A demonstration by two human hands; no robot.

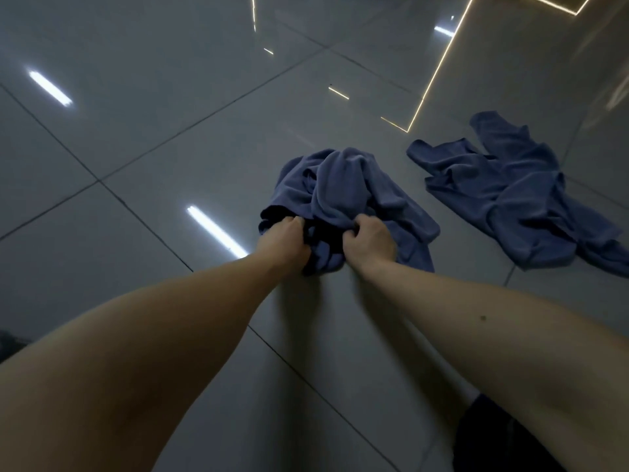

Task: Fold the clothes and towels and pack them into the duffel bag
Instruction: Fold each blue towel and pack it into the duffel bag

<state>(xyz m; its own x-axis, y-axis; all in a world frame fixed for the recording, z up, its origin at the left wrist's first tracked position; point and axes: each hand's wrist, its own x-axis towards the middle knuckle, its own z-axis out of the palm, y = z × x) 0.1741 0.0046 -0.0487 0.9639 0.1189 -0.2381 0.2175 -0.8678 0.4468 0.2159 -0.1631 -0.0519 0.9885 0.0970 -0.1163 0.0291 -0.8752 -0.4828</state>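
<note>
- the left hand has its fingers curled into the near edge of the crumpled blue cloth and grips a bunch of it.
- the right hand, just beside it at three o'clock, is clenched on another fold of the same cloth.
- the cloth is heaped on the tiled floor, spreading from the hands toward twelve and two o'clock.
- the step looks like finding an edge to open the heap out. it would go best if the hands slide apart along one hem until each holds a corner, then lift, shake the cloth flat and lay it on the tiles toward ten o'clock before the first fold.
- a second blue cloth lies rumpled at two o'clock, apart from the first, and the spread should stay off it.
- the fingertips are buried in the folds, so i cannot tell whether they hold a hem or loose bulk.
- the dark pocket between the hands may be shadow or another piece.
- i cannot tell whether the cloth is a towel or a garment.
- the duffel bag is not in view.
- dark fabric at five o'clock and a dark patch at nine o'clock are cut off by the frame and unidentifiable.
</note>
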